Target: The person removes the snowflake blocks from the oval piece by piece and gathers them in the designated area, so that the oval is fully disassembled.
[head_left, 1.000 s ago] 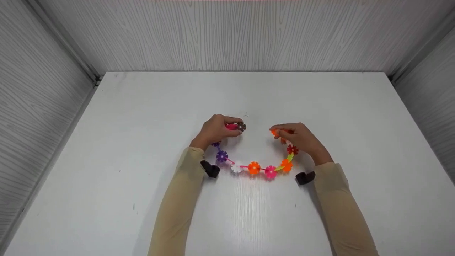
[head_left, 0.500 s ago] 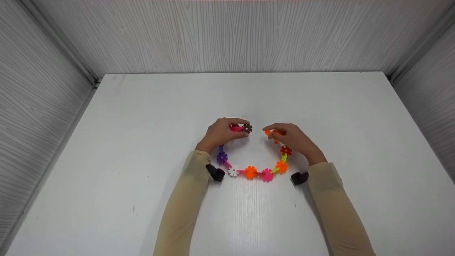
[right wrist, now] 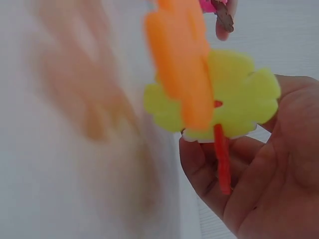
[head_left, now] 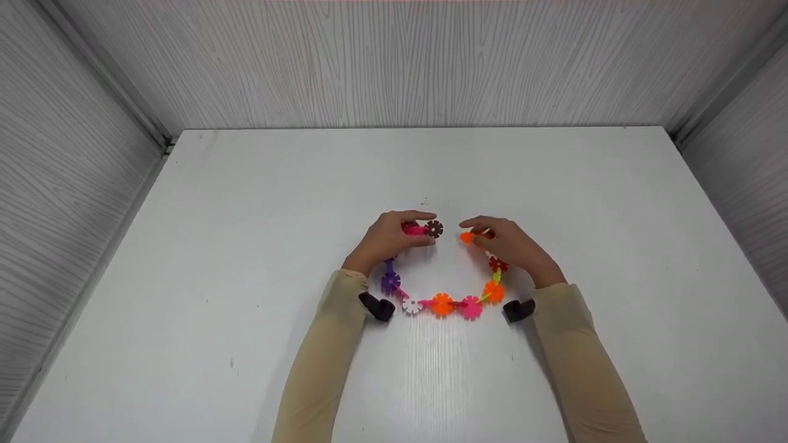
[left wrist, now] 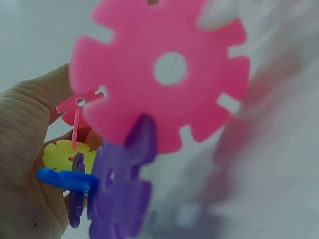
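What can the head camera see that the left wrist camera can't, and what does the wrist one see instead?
Only the head view shows the right hand, the sleeves and the orange disc at the near side of the loop. Only the left wrist view shows the yellow disc beside the left hand. Both show the left hand and a purple disc.

My long tan sleeves [head_left: 317, 369] and two black wrist cameras [head_left: 378, 307]

Behind my left hand [head_left: 385, 239] and my right hand [head_left: 511, 243], the sleeves look plain and thin, with small wrinkles. They stop before my fingers start, so both hands are bare. One little camera sticks out by each cuff [head_left: 348, 280], just behind the hand, on the thumb side. Each has a round, lumpy end.
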The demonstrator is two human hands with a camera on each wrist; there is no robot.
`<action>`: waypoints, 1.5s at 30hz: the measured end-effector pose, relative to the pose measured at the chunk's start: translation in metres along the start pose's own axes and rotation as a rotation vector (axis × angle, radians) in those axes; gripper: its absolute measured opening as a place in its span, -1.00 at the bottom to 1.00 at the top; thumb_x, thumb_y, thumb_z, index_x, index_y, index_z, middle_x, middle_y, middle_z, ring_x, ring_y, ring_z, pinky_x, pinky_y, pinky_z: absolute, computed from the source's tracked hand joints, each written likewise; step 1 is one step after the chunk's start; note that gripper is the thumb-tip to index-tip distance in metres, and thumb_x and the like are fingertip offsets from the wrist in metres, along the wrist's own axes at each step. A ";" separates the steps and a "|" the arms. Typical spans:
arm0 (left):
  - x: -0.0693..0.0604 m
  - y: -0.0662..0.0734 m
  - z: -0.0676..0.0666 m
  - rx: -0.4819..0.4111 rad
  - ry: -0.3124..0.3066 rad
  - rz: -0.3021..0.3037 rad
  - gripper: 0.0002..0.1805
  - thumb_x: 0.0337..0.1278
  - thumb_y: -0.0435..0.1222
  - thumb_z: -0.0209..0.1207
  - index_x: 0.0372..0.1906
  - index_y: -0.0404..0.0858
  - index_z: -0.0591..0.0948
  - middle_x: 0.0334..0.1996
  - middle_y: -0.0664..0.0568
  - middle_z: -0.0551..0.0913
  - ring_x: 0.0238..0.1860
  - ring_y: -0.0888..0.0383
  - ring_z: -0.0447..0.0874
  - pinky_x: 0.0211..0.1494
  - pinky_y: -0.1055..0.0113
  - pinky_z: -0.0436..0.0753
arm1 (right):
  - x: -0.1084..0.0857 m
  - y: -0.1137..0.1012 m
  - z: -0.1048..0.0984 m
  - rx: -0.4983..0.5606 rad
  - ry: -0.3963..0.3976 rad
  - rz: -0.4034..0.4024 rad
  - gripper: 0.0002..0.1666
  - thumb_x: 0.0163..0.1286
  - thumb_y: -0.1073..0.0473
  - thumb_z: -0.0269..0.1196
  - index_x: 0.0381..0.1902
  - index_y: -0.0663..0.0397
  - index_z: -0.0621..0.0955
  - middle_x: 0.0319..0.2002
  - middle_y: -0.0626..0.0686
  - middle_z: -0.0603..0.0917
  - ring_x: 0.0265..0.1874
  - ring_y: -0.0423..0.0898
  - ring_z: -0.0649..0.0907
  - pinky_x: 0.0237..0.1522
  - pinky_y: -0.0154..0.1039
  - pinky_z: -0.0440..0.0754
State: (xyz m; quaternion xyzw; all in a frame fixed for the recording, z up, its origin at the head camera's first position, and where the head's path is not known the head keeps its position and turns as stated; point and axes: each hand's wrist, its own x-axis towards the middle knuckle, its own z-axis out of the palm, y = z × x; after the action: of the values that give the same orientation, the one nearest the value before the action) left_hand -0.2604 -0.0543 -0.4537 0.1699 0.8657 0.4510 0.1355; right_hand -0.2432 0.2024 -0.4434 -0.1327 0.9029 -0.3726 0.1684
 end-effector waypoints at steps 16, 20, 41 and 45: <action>-0.001 -0.007 0.002 -0.121 -0.075 -0.005 -0.64 0.15 -0.14 0.27 0.04 -0.09 0.53 -0.19 -0.02 0.65 -0.34 0.15 0.52 -0.26 0.38 0.56 | -0.001 0.007 -0.001 0.094 0.002 -0.027 -0.59 0.47 0.14 0.06 0.24 0.00 0.47 0.19 0.16 0.50 0.16 0.13 0.50 0.21 0.07 0.50; -0.001 -0.007 0.004 -0.148 -0.078 0.000 -0.67 0.15 -0.16 0.27 0.00 -0.13 0.53 -0.18 -0.02 0.67 -0.34 0.16 0.54 -0.24 0.40 0.57 | -0.003 0.004 -0.001 0.119 0.018 -0.034 -0.58 0.46 0.10 0.08 0.24 0.00 0.48 0.21 0.14 0.50 0.19 0.13 0.46 0.25 0.10 0.45; 0.000 0.003 0.009 -0.047 -0.055 0.071 -0.75 0.17 -0.19 0.23 -0.04 -0.02 0.69 -0.10 0.04 0.67 -0.20 0.15 0.52 -0.08 0.34 0.57 | -0.003 -0.014 0.010 0.043 -0.011 -0.179 -0.42 0.33 0.06 0.28 0.28 0.01 0.45 0.09 0.07 0.59 0.07 0.04 0.52 0.24 0.13 0.42; -0.001 0.005 0.010 -0.050 -0.053 0.078 -0.77 0.17 -0.21 0.22 -0.08 -0.04 0.70 -0.11 0.04 0.68 -0.21 0.15 0.51 -0.09 0.35 0.56 | -0.004 -0.017 0.011 0.030 -0.013 -0.181 -0.45 0.31 0.04 0.29 0.24 -0.05 0.48 0.08 0.02 0.60 0.09 0.02 0.49 0.26 0.13 0.39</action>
State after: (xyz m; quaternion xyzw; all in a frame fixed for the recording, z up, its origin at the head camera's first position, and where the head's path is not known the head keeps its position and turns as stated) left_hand -0.2549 -0.0443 -0.4550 0.2120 0.8431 0.4726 0.1445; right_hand -0.2335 0.1851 -0.4383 -0.2137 0.8803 -0.3991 0.1418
